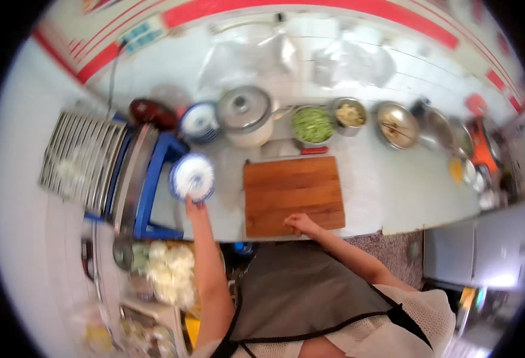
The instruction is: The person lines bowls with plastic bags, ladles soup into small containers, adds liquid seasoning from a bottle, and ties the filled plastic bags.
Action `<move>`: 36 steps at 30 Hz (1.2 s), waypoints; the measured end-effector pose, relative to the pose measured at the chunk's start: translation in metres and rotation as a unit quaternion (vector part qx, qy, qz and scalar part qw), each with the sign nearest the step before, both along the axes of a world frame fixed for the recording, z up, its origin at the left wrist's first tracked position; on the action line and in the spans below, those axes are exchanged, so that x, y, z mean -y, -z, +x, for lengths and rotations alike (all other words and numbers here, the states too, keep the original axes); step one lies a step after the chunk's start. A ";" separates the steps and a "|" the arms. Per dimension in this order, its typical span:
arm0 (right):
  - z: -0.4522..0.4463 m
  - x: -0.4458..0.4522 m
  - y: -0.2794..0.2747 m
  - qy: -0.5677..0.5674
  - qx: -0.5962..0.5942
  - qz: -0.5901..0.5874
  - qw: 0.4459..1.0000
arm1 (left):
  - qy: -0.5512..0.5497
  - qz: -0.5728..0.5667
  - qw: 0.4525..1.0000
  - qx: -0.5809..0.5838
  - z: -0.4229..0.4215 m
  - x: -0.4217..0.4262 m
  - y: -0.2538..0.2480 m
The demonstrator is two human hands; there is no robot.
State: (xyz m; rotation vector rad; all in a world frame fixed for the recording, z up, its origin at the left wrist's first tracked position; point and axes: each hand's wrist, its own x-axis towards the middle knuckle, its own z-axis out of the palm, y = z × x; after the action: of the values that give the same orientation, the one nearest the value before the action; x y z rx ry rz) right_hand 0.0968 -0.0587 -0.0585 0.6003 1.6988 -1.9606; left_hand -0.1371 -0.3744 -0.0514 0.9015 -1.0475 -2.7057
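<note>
My left hand (195, 206) grips the near rim of a white plate (192, 176) with a blue edge. The plate is at the left part of the counter, beside a blue stand. Over the near edge of a wooden cutting board (292, 194) is my right hand (301, 224), its fingers curled together; whether anything small is between them does not show. Behind the board lies a cleaver (283, 148) with a red handle (314, 150). Shredded green vegetable fills a bowl (312, 126) just beyond it.
A lidded pot (244, 116) and stacked blue-rimmed dishes (200, 122) stand at the back left. To the right are a metal bowl of pale pieces (350, 116) and a metal bowl with chopsticks (397, 125). The blue stand (155, 185) and a slatted rack (82, 161) occupy the left.
</note>
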 end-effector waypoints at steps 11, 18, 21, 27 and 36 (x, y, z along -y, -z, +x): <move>0.058 -0.090 -0.001 0.243 -0.007 0.101 0.965 | 0.448 0.197 0.862 0.132 0.141 -0.214 0.017; -0.044 -0.230 -0.060 0.246 -0.217 0.159 0.931 | 0.465 0.126 0.874 0.072 0.177 -0.285 0.014; -0.132 -0.231 -0.121 0.132 -0.336 0.190 0.913 | 0.378 0.147 0.909 0.093 0.197 -0.305 0.037; -0.222 -0.209 -0.200 -0.050 -0.531 0.307 0.788 | 0.291 0.151 0.939 0.103 0.256 -0.367 0.022; -0.191 -0.507 -0.129 -0.150 -0.426 0.795 0.405 | 0.273 0.135 0.940 0.154 0.291 -0.370 0.041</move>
State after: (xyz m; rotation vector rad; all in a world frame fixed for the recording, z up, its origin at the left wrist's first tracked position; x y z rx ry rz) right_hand -0.0940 0.4481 0.0705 -0.4489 3.5482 0.5414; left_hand 0.1540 -0.0041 -0.0926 1.2765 -1.1360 -3.3088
